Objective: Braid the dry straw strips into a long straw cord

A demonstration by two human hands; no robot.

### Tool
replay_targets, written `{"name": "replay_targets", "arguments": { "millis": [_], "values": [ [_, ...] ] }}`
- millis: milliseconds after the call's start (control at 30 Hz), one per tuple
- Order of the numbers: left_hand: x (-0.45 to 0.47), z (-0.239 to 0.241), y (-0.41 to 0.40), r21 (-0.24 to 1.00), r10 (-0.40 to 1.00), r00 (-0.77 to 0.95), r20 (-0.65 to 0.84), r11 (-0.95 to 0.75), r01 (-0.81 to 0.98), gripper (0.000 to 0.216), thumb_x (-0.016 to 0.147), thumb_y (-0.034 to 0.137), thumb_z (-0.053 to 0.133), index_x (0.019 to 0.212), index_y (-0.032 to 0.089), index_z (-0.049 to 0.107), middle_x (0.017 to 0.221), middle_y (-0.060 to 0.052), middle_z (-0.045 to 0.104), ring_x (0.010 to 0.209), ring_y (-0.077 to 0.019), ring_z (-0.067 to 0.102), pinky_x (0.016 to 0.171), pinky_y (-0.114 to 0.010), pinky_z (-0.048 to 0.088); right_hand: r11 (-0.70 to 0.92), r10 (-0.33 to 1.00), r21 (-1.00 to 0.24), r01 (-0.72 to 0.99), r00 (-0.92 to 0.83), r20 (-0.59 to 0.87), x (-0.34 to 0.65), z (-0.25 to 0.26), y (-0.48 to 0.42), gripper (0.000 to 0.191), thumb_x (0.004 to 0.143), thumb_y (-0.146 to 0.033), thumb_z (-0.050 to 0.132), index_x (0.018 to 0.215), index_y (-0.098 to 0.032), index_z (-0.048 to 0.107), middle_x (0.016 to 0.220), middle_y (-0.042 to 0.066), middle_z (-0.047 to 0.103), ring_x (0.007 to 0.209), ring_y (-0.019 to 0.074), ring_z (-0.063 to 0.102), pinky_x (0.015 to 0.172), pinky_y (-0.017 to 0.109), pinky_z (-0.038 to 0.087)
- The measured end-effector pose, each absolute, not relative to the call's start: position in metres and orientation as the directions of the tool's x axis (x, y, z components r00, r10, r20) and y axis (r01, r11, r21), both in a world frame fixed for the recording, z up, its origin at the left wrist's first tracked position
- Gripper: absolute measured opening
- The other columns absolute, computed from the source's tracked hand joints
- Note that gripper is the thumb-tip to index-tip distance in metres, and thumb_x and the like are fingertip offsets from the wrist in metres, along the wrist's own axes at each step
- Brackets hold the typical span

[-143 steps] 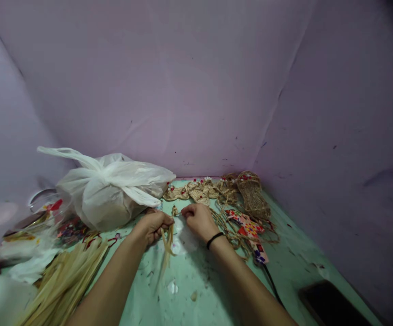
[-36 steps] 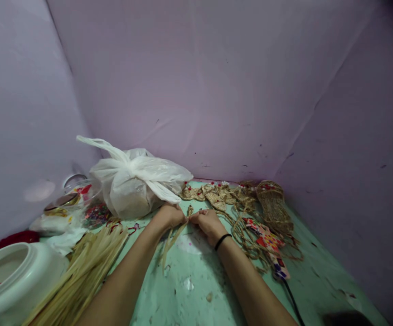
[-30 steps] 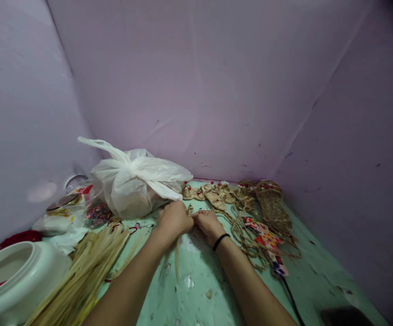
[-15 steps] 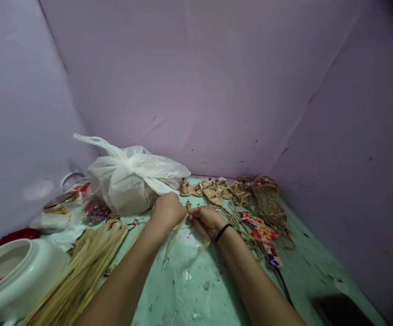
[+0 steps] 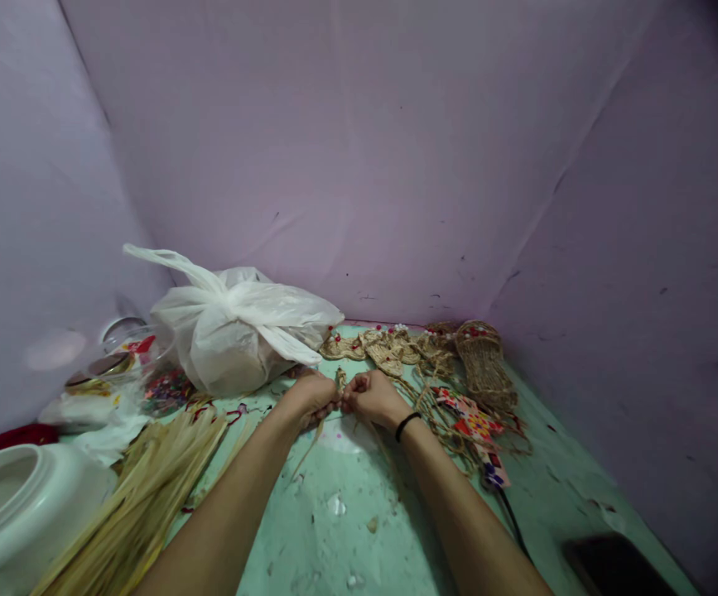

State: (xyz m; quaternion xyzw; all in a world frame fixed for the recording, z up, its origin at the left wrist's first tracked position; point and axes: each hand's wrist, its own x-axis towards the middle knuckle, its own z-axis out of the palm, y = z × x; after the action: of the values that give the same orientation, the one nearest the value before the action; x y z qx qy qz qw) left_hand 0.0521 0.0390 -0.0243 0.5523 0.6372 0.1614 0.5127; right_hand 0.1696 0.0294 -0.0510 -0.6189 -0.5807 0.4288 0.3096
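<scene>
Between left hand (image 5: pixel 312 399) and right hand (image 5: pixel 371 397), both clenched on it: straw braid (image 5: pixel 339 381), long axis pointing away (toward the wall (image 5: pixel 359 165)). Loose strands (image 5: pixel 309 443) lying back over bench (image 5: pixel 334 538).

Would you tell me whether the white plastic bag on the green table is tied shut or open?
Tied shut: the handles of the white plastic bag are knotted together on top, and no opening shows.

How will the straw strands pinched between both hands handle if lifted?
Probably light and floppy: the straw strands droop from the left hand and right hand onto the table. Thin and dry-looking, so possibly brittle when bent sharply.
</scene>
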Motion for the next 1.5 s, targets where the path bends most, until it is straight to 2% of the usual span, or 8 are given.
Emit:
{"name": "replay_targets", "arguments": {
  "millis": [167,433,600,800,967,1200,1367,1500],
  "values": [
    [0.056,-0.033,0.041,0.820,0.924,0.079,-0.374,0.290,0.493,0.022,0.052,0.008,0.051,0.042,0.016,0.033,0.030,0.007,0.027,0.030,-0.0034,0.024,0.034,-0.019,0.011,0.025,0.999,-0.666,0.745,-0.002,0.035,0.171,-0.036,0.022,0.008,0.057,-0.017,0.056,0.053,-0.015,0.063,0.052,0.005,0.061,0.049,0.0111,0.047,0.045,0.021,0.026],
    [0.054,-0.026,0.038,0.801,0.835,0.098,-0.541,0.475,0.365,0.024,0.058,0.012,0.047,0.043,0.017,0.029,0.030,0.007,0.028,0.027,-0.0023,0.021,0.031,-0.017,0.010,0.053,0.998,-0.555,0.830,-0.018,0.068,0.159,-0.028,0.013,0.011,0.055,-0.017,0.054,0.049,-0.015,0.064,0.050,0.007,0.060,0.048,0.0122,0.047,0.045,0.023,0.022],
    [0.044,-0.024,0.041,0.802,0.804,0.180,-0.567,0.489,0.343,0.023,0.057,0.012,0.048,0.043,0.016,0.031,0.032,0.008,0.029,0.027,-0.0009,0.021,0.031,-0.016,0.009,0.098,0.992,-0.699,0.708,-0.122,0.016,0.163,-0.030,0.015,0.010,0.055,-0.015,0.054,0.049,-0.015,0.062,0.043,0.001,0.055,0.046,0.0097,0.045,0.045,0.020,0.025],
    [0.035,-0.023,0.047,0.779,0.746,0.256,-0.615,0.527,0.339,0.023,0.059,0.015,0.046,0.043,0.016,0.030,0.033,0.008,0.027,0.027,-0.0002,0.017,0.032,-0.016,0.006,-0.189,0.981,-0.887,0.420,0.120,-0.152,0.169,-0.031,0.021,0.013,0.062,-0.016,0.051,0.051,-0.013,0.059,0.038,-0.001,0.048,0.038,0.0081,0.042,0.040,0.018,0.028],
    [0.031,-0.027,0.050,0.795,0.736,0.318,-0.597,0.492,0.355,0.022,0.057,0.019,0.049,0.043,0.016,0.032,0.032,0.009,0.026,0.027,-0.0005,0.017,0.032,-0.016,0.006,-0.329,0.943,-0.906,0.267,0.047,-0.329,0.151,-0.043,0.021,0.020,0.061,-0.014,0.048,0.041,-0.015,0.049,0.032,0.000,0.044,0.032,0.0085,0.039,0.036,0.019,0.029],
    [0.035,-0.021,0.045,0.791,0.785,0.286,-0.550,0.381,0.478,0.020,0.055,0.015,0.050,0.040,0.015,0.037,0.030,0.007,0.030,0.027,-0.0026,0.022,0.033,-0.018,0.011,-0.312,0.950,-0.904,0.293,0.113,-0.291,0.153,-0.049,0.027,0.009,0.053,-0.012,0.051,0.045,-0.014,0.049,0.031,-0.007,0.034,0.030,0.0039,0.025,0.033,0.019,0.017],
    [0.036,-0.006,0.041,0.626,0.887,0.172,-0.428,0.153,0.764,0.017,0.054,0.013,0.052,0.038,0.014,0.045,0.030,0.003,0.035,0.031,-0.0071,0.032,0.037,-0.020,0.025,-0.335,0.942,-0.923,0.190,0.106,-0.320,0.151,-0.045,0.023,0.017,0.051,-0.011,0.051,0.038,-0.016,0.041,0.030,-0.008,0.028,0.031,0.0031,0.021,0.034,0.020,0.012],
    [0.046,0.002,0.029,0.457,0.964,0.119,-0.238,0.003,0.890,0.009,0.054,0.019,0.057,0.058,0.012,0.061,0.054,-0.007,0.058,0.059,-0.0188,0.056,0.051,-0.023,0.037,-0.358,0.932,-0.930,0.079,0.090,-0.351,0.147,-0.043,0.021,0.014,0.051,-0.008,0.047,0.039,-0.015,0.043,0.031,-0.006,0.031,0.032,0.0041,0.023,0.034,0.020,0.015]
  ]
}}
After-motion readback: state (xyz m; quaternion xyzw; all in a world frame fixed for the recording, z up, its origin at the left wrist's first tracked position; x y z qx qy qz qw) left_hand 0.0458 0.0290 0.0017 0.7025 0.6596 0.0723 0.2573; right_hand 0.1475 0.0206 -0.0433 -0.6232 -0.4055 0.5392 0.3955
